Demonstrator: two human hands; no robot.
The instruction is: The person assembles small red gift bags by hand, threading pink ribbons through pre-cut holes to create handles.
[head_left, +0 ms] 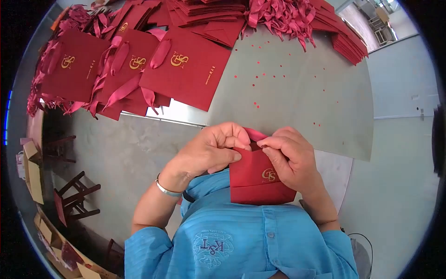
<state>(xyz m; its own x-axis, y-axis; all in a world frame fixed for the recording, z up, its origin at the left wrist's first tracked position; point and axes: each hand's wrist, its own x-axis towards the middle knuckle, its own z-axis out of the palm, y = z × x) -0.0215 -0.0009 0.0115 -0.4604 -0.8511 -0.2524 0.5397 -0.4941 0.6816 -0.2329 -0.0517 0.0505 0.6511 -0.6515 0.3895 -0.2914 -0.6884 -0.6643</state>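
A small dark red paper gift bag [253, 174] with gold lettering is held upright in front of my chest. My left hand [216, 146] is closed on its top left corner, thumb outside and fingers curled at the opening. A pink-red ribbon [254, 134] loops over the bag's mouth between my hands. At the top right edge, my right hand [292, 160] pinches the ribbon between thumb and forefinger, its other fingers curled. The inside of the bag is mostly hidden by my fingers.
Red bags with ribbon handles [179, 67] lie overlapping on the grey table [297, 107]. Behind are stacked flat bags [209, 14], a ribbon heap [281, 21] and another stack [350, 46]. Small red dots dot the table. A wooden stool [74, 200] and cardboard boxes [32, 172] stand left.
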